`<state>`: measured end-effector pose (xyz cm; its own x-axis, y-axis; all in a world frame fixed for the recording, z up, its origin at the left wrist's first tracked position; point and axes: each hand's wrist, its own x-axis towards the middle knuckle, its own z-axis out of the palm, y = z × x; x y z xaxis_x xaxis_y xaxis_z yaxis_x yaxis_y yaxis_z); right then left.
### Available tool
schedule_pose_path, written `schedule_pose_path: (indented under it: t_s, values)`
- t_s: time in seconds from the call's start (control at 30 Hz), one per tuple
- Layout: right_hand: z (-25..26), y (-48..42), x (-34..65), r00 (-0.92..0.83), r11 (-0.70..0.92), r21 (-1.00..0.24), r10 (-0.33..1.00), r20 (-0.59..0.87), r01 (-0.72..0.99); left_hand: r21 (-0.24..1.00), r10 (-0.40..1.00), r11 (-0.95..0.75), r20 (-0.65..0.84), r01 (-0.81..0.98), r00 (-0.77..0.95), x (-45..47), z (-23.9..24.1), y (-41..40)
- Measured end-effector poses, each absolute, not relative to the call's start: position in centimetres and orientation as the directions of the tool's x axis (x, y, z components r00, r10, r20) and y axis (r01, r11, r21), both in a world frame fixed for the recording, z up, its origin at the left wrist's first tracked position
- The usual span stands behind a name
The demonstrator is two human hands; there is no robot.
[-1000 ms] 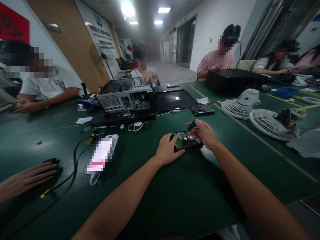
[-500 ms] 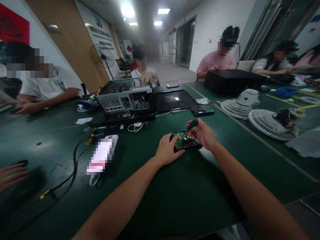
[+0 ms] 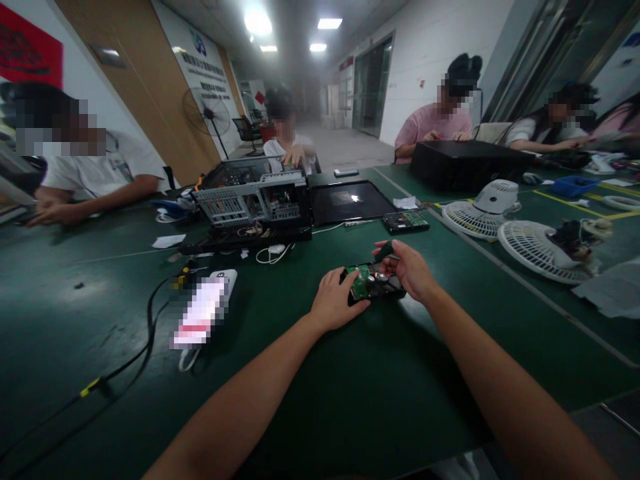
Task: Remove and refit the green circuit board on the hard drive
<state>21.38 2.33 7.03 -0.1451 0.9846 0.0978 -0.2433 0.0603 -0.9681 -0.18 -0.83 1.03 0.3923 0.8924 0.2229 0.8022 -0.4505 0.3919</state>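
Note:
A hard drive with a green circuit board lies on the green table in front of me. My left hand grips its left end, with fingers over the top edge and the thumb along the near side. Above the drive's right part, my right hand is closed around a screwdriver with a dark green handle. The screwdriver's tip is too small to make out, and it cannot be told whether it touches the drive. Part of the drive's right end is hidden by my right hand.
Beyond the drive lie a second hard drive and a black panel. An open computer case stands back left. A phone and a black cable lie left. White fan parts are on the right. Several people sit around the table.
My right hand and the screwdriver have shifted very slightly lower over the drive. Another person's hand at the lower left has left the view. My left hand stays put.

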Motion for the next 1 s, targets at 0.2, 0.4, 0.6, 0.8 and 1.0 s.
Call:
schedule_pose_path:
  t_s: [0.2, 0.4, 0.6, 0.8, 1.0]
  values:
    - [7.15, 2.28, 21.36, -0.163, 0.087, -0.964, 0.978, 0.131, -0.253, 0.399, 0.891, -0.454, 0.225, 0.797, 0.395, -0.22, 1.11, -0.85]
    - [6.89, 2.6, 21.38, -0.165, 0.023, -0.937, 0.983, 0.086, -0.348, 0.409, 0.896, -0.444, 0.218, 0.798, 0.387, -0.24, 1.07, -0.86]
    - [7.11, 2.53, 21.36, -0.162, -0.009, -0.937, 0.985, 0.051, -0.349, 0.421, 0.906, -0.422, 0.221, 0.803, 0.361, -0.13, 1.24, -1.06]
    - [7.3, 2.32, 21.09, -0.144, -0.007, -0.952, 0.989, 0.039, -0.307, 0.423, 0.898, -0.437, 0.242, 0.793, 0.366, -0.11, 1.33, -1.08]
    - [7.13, 2.43, 21.27, -0.136, 0.028, -0.951, 0.988, 0.073, -0.307, 0.435, 0.895, -0.443, 0.262, 0.784, 0.36, -0.16, 1.24, -0.9]
